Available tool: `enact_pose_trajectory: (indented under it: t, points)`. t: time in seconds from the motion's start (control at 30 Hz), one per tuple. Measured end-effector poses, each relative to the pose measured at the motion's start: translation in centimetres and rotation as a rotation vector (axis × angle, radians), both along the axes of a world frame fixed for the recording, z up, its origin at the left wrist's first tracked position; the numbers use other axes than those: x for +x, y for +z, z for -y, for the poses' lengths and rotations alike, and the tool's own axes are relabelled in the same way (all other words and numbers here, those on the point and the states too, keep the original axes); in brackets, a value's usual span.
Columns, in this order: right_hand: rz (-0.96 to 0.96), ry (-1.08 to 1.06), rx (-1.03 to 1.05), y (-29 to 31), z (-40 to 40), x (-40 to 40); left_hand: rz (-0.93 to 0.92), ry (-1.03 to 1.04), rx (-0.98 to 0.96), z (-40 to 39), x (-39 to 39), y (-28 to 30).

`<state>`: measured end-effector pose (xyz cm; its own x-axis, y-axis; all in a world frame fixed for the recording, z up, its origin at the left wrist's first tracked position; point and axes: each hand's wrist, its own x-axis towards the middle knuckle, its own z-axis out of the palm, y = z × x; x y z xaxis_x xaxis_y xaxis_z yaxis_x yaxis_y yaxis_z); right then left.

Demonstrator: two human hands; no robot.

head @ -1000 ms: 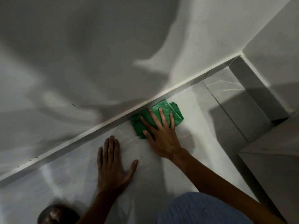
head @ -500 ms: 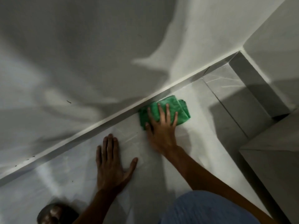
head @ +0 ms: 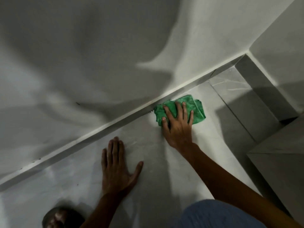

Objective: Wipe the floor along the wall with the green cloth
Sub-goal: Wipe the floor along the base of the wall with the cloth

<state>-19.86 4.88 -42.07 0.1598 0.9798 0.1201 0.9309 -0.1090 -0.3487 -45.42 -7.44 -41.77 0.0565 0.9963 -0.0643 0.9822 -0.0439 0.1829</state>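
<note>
The right hand (head: 178,124) lies flat, fingers spread, hiding the green cloth's (head: 198,109) middle at the floor's (head: 164,170) wall edge; the left hand (head: 117,168) rests splayed, holding nothing.

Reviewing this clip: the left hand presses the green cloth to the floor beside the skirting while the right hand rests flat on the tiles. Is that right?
Not quite: the hands are swapped. In the head view the right hand presses the green cloth to the floor beside the skirting, while the left hand rests flat on the tiles.
</note>
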Motion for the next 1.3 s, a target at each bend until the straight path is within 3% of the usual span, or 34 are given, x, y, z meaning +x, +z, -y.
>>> enact_pose_trajectory:
  t: [0.07,0.27,0.37,0.57,0.87,0.97,1.07,1.3]
  points:
    - [-0.041,-0.016,-0.017,0.2,0.2,-1.8,0.003,0.0,0.015,0.0,0.1,0.0]
    - [-0.09,0.217,0.013,0.1,3.6,-8.7,-0.044,-0.004,-0.036,-0.1,0.0,0.0]
    - [-0.022,0.264,0.03,-0.3,3.3,-6.0,-0.035,-0.008,-0.016,-0.1,0.0,0.0]
    - [-0.006,0.105,0.085,-0.6,0.4,0.6,-0.022,-0.012,0.014,0.0,0.0,0.2]
    - [-0.226,0.159,0.016,-0.6,0.6,2.8,0.006,-0.011,0.011,-0.1,0.0,0.2]
    - [-0.118,0.157,0.062,-0.4,1.3,2.1,0.011,-0.007,0.016,-0.1,0.0,0.1]
    - [-0.018,0.179,-0.035,0.1,1.1,-0.5,0.01,-0.008,0.032,0.0,0.0,0.2]
    - [-0.028,0.308,-0.139,0.2,3.8,-6.3,-0.009,-0.01,0.018,0.0,0.2,0.2]
